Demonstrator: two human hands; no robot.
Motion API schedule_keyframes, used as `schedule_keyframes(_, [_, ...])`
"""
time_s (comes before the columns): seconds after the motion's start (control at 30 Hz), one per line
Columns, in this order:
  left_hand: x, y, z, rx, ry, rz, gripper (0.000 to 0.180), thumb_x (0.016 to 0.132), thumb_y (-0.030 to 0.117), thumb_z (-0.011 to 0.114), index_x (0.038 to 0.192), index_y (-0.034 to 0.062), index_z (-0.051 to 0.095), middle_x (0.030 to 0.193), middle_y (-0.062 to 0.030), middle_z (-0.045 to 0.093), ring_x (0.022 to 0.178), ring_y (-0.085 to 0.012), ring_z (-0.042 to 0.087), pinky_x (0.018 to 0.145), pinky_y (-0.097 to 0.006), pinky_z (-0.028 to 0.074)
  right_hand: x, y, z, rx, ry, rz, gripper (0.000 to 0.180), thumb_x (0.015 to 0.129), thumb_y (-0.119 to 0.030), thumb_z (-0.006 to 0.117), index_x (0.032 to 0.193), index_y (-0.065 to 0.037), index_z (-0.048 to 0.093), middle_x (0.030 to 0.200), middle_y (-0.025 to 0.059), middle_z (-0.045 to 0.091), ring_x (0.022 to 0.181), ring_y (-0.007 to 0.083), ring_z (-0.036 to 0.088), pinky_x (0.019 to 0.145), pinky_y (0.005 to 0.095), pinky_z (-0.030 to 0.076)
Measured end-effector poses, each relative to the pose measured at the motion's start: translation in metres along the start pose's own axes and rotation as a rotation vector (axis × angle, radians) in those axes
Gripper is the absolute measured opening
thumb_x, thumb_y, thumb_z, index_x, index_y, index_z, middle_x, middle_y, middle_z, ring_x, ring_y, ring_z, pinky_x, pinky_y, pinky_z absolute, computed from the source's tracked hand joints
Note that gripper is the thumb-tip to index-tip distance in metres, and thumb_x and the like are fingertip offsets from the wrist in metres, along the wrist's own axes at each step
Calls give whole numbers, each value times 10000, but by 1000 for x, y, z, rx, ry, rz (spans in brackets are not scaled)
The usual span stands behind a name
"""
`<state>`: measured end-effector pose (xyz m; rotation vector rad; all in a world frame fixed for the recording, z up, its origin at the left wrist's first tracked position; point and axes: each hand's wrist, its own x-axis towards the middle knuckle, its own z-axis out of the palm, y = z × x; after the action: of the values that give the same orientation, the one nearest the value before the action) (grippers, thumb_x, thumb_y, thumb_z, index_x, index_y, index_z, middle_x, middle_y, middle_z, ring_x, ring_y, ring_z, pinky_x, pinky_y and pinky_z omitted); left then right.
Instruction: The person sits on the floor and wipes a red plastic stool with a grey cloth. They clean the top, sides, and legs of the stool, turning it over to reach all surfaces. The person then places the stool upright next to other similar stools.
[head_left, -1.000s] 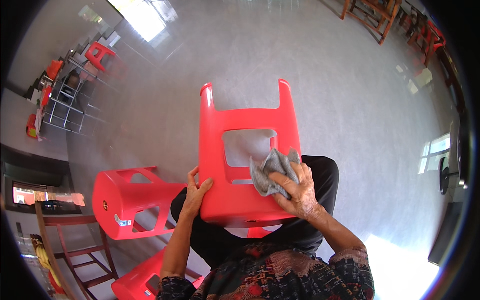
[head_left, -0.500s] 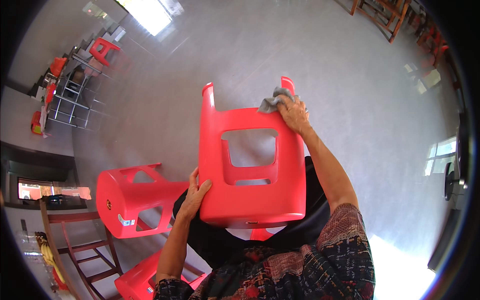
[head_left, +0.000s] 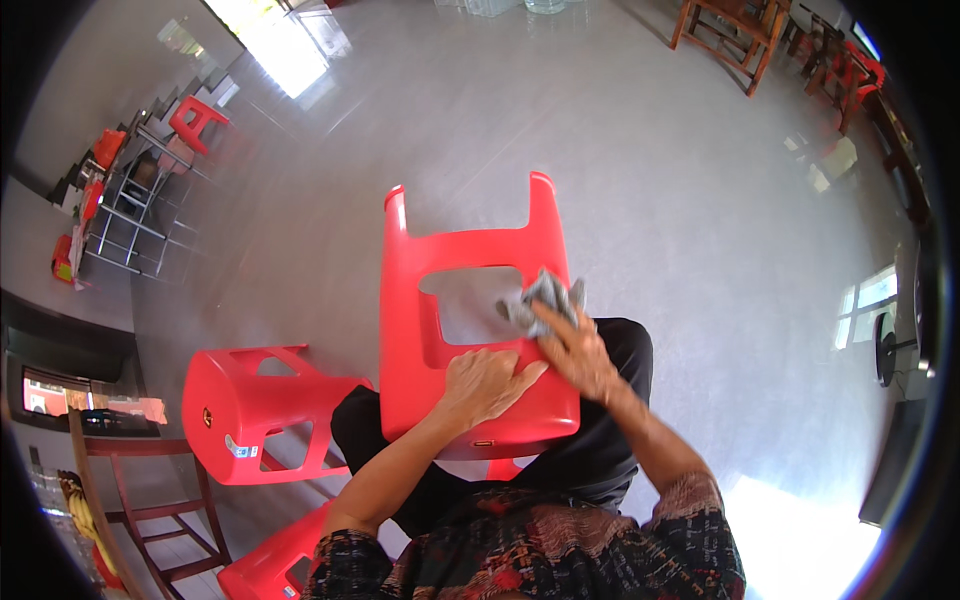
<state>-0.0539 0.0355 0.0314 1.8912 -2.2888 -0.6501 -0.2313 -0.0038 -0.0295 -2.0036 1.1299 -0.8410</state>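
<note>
A red plastic stool (head_left: 402,320) lies tipped across my lap, its legs pointing away from me and its seat towards me. My left hand (head_left: 484,385) rests over the stool's upper side, with its fingers curled at the near edge of the opening and the thumb stretched to the right. A crumpled grey cloth (head_left: 545,297) is pressed under the fingers of my right hand (head_left: 582,358). Cloth and fingers are slightly blurred, at the right edge of the opening. Part of the cloth hangs over the opening.
Another red stool (head_left: 225,415) lies on its side at the left, and a third (head_left: 275,557) is partly hidden below it. A wooden chair (head_left: 160,500) and bananas (head_left: 80,510) are at the lower left. Metal-framed furniture (head_left: 130,220) stands far left, wooden furniture (head_left: 735,35) far right.
My right hand has brought the cloth from the stool's far right leg down to the opening. My left hand has gone from the left edge onto the middle. The stool appears further left.
</note>
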Motion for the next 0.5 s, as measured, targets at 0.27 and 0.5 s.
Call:
schedule_keyframes(0.27, [-27,3,-6,51,-40,120,620,805,621,585,586,41,567,574,-187,587,562,-353,614,479,-446,451,15,26,17,-170,188,82,443,855,-250,604,1290,-305,545,1359,199,402,1081,441,446,873,566,418])
schedule_keyframes(0.5, [-43,-3,3,-3,-20,115,629,746,631,650,543,46,541,472,-152,528,458,-350,572,423,-442,422,139,85,-1,-226,235,320,404,884,-296,547,1286,-335,522,1339,210,399,1127,460,448,890,584,423])
